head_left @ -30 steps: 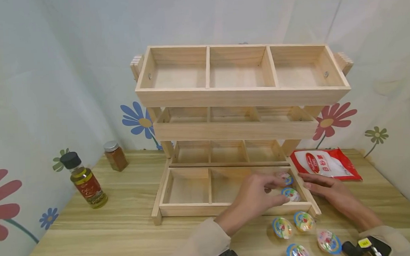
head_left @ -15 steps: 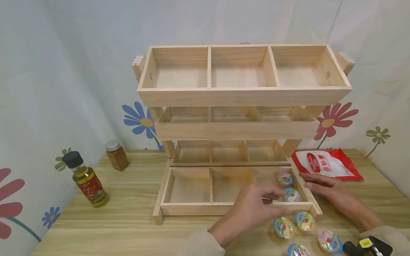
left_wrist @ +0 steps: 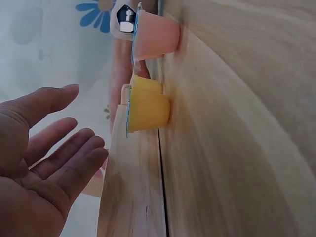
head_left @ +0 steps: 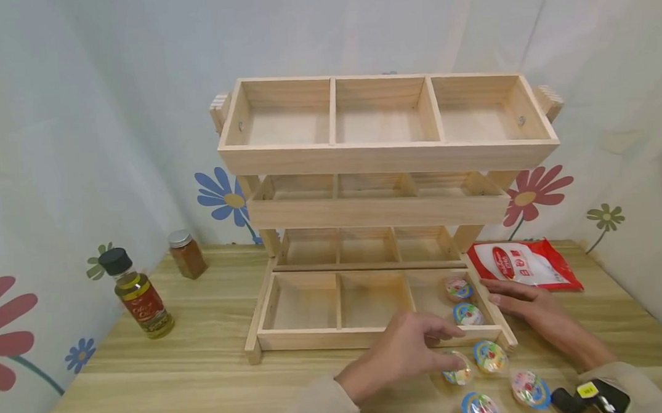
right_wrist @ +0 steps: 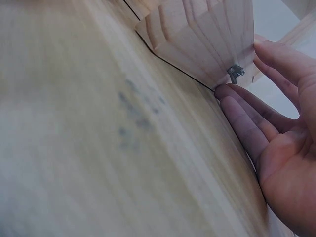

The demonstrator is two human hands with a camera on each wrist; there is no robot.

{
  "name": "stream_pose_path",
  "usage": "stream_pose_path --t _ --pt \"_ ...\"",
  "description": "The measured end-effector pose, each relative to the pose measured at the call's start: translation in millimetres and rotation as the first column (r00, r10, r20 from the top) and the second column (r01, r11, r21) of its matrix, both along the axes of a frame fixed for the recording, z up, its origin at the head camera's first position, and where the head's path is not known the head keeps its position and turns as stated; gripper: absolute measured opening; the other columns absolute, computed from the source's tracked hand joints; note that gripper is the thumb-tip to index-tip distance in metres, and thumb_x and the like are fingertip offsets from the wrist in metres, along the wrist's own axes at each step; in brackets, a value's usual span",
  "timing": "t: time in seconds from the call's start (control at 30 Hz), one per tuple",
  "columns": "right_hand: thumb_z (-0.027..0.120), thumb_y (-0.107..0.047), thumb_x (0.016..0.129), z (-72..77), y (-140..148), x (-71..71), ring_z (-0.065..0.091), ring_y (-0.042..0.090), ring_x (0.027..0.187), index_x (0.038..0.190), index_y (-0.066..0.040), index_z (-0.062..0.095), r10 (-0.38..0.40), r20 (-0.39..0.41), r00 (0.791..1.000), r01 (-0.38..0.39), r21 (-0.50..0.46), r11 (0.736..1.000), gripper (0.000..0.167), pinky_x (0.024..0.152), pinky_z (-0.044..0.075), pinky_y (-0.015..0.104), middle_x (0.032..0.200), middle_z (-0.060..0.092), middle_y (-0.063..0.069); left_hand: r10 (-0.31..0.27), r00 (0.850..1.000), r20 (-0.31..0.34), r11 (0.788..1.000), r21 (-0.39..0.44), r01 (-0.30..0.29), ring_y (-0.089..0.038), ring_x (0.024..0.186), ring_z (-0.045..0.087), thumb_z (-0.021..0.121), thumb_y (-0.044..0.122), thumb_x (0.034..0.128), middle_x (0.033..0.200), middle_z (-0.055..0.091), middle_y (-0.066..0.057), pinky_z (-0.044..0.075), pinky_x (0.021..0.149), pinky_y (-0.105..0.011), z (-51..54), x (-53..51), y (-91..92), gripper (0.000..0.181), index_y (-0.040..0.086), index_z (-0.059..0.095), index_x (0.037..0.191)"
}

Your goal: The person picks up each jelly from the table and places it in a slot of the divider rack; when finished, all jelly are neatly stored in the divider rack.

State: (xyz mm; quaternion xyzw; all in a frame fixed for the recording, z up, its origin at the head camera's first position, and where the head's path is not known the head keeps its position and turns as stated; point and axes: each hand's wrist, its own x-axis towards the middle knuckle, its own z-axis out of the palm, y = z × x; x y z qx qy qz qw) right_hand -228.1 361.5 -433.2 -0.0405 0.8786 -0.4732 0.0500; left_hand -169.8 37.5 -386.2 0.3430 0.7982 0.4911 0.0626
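Two jelly cups with blue-rimmed printed lids, a pinkish one [head_left: 458,288] and another [head_left: 467,314], sit in the right compartment of the bottom tray [head_left: 309,338] of a wooden rack. Several more stand on the table in front, among them a yellow cup [head_left: 456,373], a second yellow cup [head_left: 490,356] and a pink cup [left_wrist: 157,35]. My left hand [head_left: 401,354] hovers over the nearer yellow cup, thumb and fingers apart, holding nothing; it partly hides that lid. With extended fingers, my right hand [head_left: 541,314] touches the rack's right side near its foot [right_wrist: 197,39].
The rack's upper tray [head_left: 390,156] and second tray [head_left: 381,211] overhang the lower ones. An olive oil bottle [head_left: 143,304] and a spice jar [head_left: 188,256] stand at left. A red-and-white bag [head_left: 524,266] lies behind my right hand. Another jelly cup [head_left: 480,407] is at the front.
My left hand has drawn back from the cups in the right compartment and come down toward a yellow cup on the table. The right hand stays at the rack's side.
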Motion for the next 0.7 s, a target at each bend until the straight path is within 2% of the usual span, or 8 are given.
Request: stream_pose_path --t 0.23,0.47,0.7 --pt "0.064 -0.046 0.106 0.9 -0.3 0.6 0.039 0.036 0.145 0.155 -0.013 0.056 0.008 -0.012 1.000 -0.008 0.002 1.000 0.060 0.097 0.041 0.023 0.159 0.051 0.016 0.012 0.999 0.047 1.000 -0.020 -0.011 0.000 0.100 0.070 0.094 0.017 0.0830 0.111 0.079 0.004 0.052 0.088 -0.015 -5.8 2.1 -0.1 0.036 0.008 0.081 0.116" --pt "0.064 -0.046 0.106 0.3 -1.1 -0.6 0.039 0.034 0.144 0.155 -0.013 0.056 0.012 -0.005 1.000 -0.012 -0.006 1.000 0.060 0.094 0.042 0.019 0.159 0.051 0.015 0.012 1.000 -0.001 0.998 -0.068 -0.012 0.002 0.102 0.068 0.094 0.017 0.0827 0.113 0.079 0.005 0.052 0.087 -0.014 -10.5 2.1 -1.0 0.037 0.008 0.081 0.117" --pt "0.064 -0.046 0.106 -0.2 0.6 -0.7 0.042 0.029 0.141 0.155 -0.014 0.057 0.013 -0.012 1.000 -0.013 0.004 1.000 0.058 0.094 0.043 0.018 0.158 0.052 0.013 -0.003 1.000 0.003 0.996 -0.091 0.003 0.001 0.107 0.067 0.094 0.017 0.0828 0.116 0.077 0.004 0.051 0.091 -0.015 -15.3 -0.5 -0.7 0.041 0.008 0.081 0.120"
